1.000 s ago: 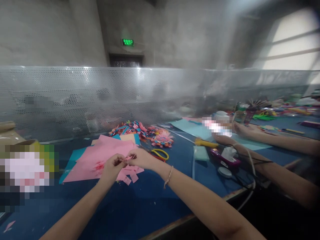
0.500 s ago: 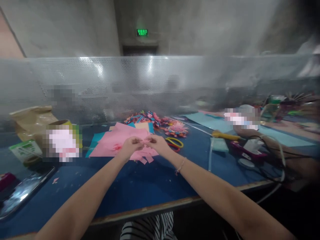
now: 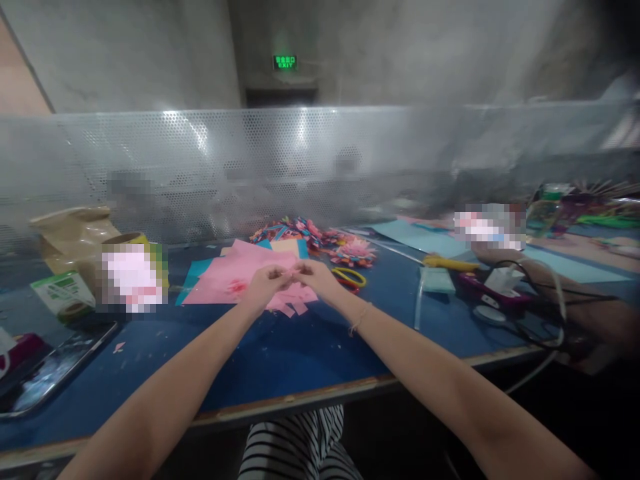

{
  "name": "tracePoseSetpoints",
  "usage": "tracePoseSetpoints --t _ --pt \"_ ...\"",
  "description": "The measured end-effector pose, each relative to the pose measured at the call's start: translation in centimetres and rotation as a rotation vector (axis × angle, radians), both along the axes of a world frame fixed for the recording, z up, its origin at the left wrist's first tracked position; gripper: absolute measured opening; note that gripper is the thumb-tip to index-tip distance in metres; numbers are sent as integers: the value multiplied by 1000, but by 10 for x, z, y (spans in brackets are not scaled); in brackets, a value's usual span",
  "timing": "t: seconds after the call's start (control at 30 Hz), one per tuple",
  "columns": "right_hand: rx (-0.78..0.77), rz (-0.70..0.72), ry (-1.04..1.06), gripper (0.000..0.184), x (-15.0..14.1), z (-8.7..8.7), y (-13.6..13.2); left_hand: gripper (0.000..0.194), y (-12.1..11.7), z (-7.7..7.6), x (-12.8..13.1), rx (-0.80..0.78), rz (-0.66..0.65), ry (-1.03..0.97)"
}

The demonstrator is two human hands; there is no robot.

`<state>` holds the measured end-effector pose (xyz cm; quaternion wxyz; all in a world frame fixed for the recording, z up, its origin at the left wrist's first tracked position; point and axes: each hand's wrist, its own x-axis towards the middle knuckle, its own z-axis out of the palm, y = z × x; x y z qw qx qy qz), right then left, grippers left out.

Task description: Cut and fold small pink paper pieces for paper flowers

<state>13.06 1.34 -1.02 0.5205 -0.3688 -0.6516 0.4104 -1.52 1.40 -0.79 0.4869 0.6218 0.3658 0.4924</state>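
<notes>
My left hand (image 3: pixel 267 281) and my right hand (image 3: pixel 315 279) meet fingertip to fingertip, both pinched on a small piece of pink paper (image 3: pixel 290 273) that the fingers largely cover. Under them lie large pink paper sheets (image 3: pixel 245 260) over a blue sheet (image 3: pixel 197 273). Cut pink paper strips (image 3: pixel 295 301) lie at the near right of the sheets. Behind the sheets is a heap of multicoloured paper pieces (image 3: pixel 287 230), with a fringed pink, orange and blue paper flower (image 3: pixel 353 252) beside it. Scissors with yellow and red handles (image 3: pixel 350 277) rest right of my right hand.
At the left stand a brown paper bag (image 3: pixel 75 233), a green-and-white packet (image 3: pixel 63 293) and a phone or tablet (image 3: pixel 55 377). A yellow-handled tool (image 3: pixel 450 263), a purple power strip (image 3: pixel 493 290) with cables and another person's arm (image 3: pixel 565 293) are on the right. A perforated metal screen (image 3: pixel 240 153) stands behind.
The camera has turned left and down, so the scene sits farther right and my striped clothing shows. My hands still pinch the pink piece over the sheets.
</notes>
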Motion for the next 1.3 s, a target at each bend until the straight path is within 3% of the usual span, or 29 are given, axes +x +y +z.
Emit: tracePoseSetpoints --t 0.3,0.53,0.73,0.93,1.03,1.13,1.3 --pt "-51 56 55 18 0 4 -4 18 -4 4 2 51 27 9" --pt "109 -48 -32 12 3 5 -1 23 -9 9 5 -173 36 -237" --pt "192 -87 -155 16 6 8 -5 27 -12 10 6 -165 48 -237" --pt "162 -146 -207 17 7 6 1 26 1 6 0 -35 146 -83" --pt "246 -247 -417 18 19 -1 12 21 15 5 -13 73 227 78" --pt "319 -294 -741 22 34 -10 23 12 26 5 -29 129 275 311" --pt "298 -250 -963 20 37 -16 23 5 39 5 -57 332 481 781"
